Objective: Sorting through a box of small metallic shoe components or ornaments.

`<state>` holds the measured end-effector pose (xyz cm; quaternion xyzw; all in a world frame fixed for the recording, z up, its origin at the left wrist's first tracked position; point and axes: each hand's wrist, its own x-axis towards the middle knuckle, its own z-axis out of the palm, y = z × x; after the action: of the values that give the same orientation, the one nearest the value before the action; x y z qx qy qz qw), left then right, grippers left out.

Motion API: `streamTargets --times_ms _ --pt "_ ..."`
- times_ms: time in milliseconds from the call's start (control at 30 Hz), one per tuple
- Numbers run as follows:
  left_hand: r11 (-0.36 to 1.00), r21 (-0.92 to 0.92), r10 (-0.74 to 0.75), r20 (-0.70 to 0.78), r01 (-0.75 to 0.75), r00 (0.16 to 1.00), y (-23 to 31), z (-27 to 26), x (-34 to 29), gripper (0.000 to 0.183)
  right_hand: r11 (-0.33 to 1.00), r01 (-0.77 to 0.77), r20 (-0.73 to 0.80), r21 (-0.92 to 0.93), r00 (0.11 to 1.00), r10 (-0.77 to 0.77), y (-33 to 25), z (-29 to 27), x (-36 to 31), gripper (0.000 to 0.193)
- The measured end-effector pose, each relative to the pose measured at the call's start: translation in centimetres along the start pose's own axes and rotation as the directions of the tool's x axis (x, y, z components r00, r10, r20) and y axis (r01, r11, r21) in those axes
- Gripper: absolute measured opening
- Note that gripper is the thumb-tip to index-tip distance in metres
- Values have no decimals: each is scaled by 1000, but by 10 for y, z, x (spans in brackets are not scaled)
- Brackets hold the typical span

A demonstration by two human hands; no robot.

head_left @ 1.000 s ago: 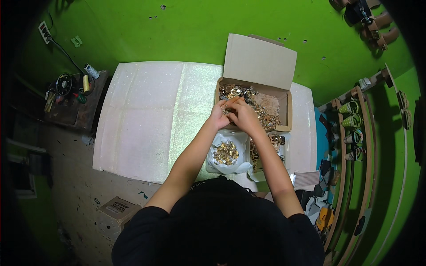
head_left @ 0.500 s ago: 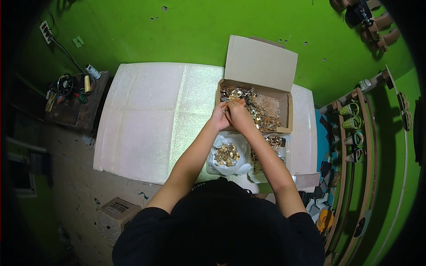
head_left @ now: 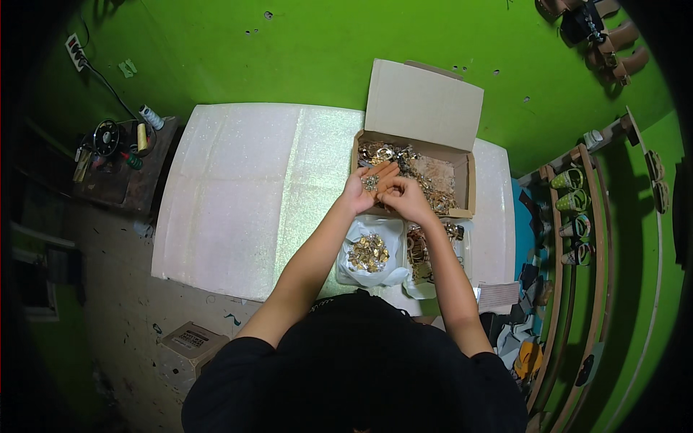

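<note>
My left hand (head_left: 355,192) lies palm up at the near left side of an open cardboard box (head_left: 471,184), a small heap of metal pieces (head_left: 370,182) resting in its palm. Beside it, with fingers pinched together, is my right hand (head_left: 410,202); what the pinch holds, if anything, is too small to make out. Many silver and gold metal fittings (head_left: 434,189) fill much of the box. Below my hands, gold-coloured pieces (head_left: 369,254) sit in a white plastic bag (head_left: 393,277). More buckle-like fittings (head_left: 417,247) are in a white-lined container, partly hidden by my right forearm.
A shimmery white cover (head_left: 231,187) lies over the table. The box's raised lid (head_left: 424,105) stands toward the green wall. Thread spools (head_left: 141,136) stand on a dark side table at left. A wooden rack (head_left: 600,238) with sandals is at right; a carton (head_left: 189,343) is on the floor.
My right hand has moved right and slightly nearer, off my left palm. The metal pieces in the left palm now show.
</note>
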<state>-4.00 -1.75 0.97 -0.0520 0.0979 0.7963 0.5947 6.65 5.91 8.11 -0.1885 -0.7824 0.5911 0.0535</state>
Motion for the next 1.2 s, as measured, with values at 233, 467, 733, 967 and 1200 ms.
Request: streamTargets --times_ms 233,467,733,967,1200 --pt "994 -109 -17 43 21 999 4 -9 4 48 930 -29 362 -367 916 171 -18 -6 -17 11" --pt "998 69 -9 93 2 996 3 -18 8 46 699 343 46 -627 912 -407 4 12 19 22" --pt "990 144 -12 52 4 999 7 -30 13 43 516 349 160 -782 913 -375 0 15 29 20" --pt "996 93 5 30 -8 1000 2 -3 1 43 431 421 177 -798 847 -501 13 16 35 10" --pt "997 71 23 -33 -20 999 2 3 -2 44 385 473 202 -793 799 -566 23 16 37 12"
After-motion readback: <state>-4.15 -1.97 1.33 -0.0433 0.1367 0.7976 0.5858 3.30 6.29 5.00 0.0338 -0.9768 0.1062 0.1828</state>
